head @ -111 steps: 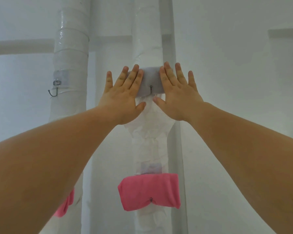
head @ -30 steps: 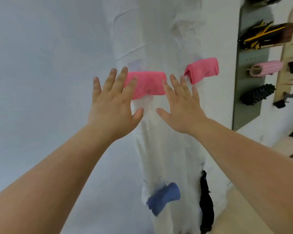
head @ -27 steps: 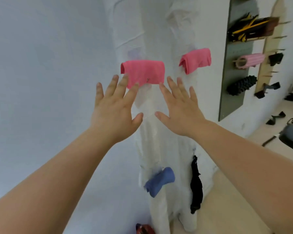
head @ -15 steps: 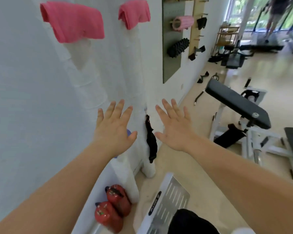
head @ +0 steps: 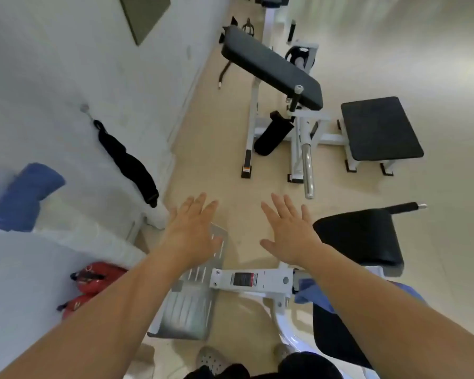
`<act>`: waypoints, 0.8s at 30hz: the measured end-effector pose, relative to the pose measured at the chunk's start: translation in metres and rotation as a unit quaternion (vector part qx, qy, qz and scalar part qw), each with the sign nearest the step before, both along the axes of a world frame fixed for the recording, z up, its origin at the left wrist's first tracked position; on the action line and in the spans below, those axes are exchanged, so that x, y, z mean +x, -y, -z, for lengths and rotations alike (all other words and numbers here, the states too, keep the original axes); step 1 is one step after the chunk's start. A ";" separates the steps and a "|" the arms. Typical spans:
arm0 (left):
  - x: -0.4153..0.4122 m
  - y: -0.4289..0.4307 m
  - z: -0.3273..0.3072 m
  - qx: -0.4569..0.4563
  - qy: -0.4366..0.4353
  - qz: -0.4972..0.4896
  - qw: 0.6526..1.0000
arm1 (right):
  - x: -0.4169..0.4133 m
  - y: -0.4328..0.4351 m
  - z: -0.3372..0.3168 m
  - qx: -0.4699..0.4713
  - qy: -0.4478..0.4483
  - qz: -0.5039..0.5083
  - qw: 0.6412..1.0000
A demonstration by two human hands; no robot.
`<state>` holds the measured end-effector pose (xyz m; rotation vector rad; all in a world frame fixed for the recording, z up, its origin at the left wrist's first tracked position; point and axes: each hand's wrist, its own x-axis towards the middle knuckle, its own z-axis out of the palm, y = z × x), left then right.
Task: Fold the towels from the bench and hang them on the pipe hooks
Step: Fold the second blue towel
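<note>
I look down at the gym floor. My left hand (head: 193, 231) and my right hand (head: 290, 233) are stretched out flat, fingers straight, holding nothing. A blue towel (head: 309, 292) lies on the black bench pad (head: 337, 335) at the lower right, partly hidden under my right forearm. On the white wrapped pipe (head: 74, 187) at the left hang a folded blue towel (head: 22, 198) and a long black towel (head: 126, 162) on a small hook (head: 85, 108).
A white machine frame (head: 252, 280) with a grey metal footplate (head: 186, 307) stands just below my hands. A black padded seat (head: 361, 236) is at my right. Another bench with black pads (head: 271, 67) stands further off. Red bags (head: 91, 274) sit by the wall.
My view has swung from the pipe hooks down to the floor and bench. Both hands have dropped from the pink towels on the pipe and stay flat and empty.
</note>
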<state>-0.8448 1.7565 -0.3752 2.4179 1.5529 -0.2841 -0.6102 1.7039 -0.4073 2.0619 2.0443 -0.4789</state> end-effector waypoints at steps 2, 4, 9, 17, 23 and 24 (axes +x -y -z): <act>0.046 0.010 0.029 -0.026 -0.014 0.031 0.999 | 0.045 0.028 0.026 -0.039 -0.003 0.031 0.999; 0.097 0.025 0.057 -0.064 -0.027 0.050 0.996 | 0.088 0.059 0.052 -0.078 -0.007 0.060 0.995; 0.211 0.075 0.120 -0.157 -0.033 0.096 0.982 | 0.187 0.136 0.113 -0.156 0.012 0.096 0.983; 0.304 0.150 0.199 -0.371 0.042 0.043 0.927 | 0.263 0.215 0.167 -0.107 -0.012 0.071 0.992; 0.338 0.190 0.223 -0.401 0.112 -0.015 0.909 | 0.281 0.227 0.177 -0.007 -0.066 0.094 0.993; 0.341 0.194 0.224 -0.394 0.127 -0.011 0.910 | 0.282 0.230 0.177 0.009 -0.072 0.092 0.993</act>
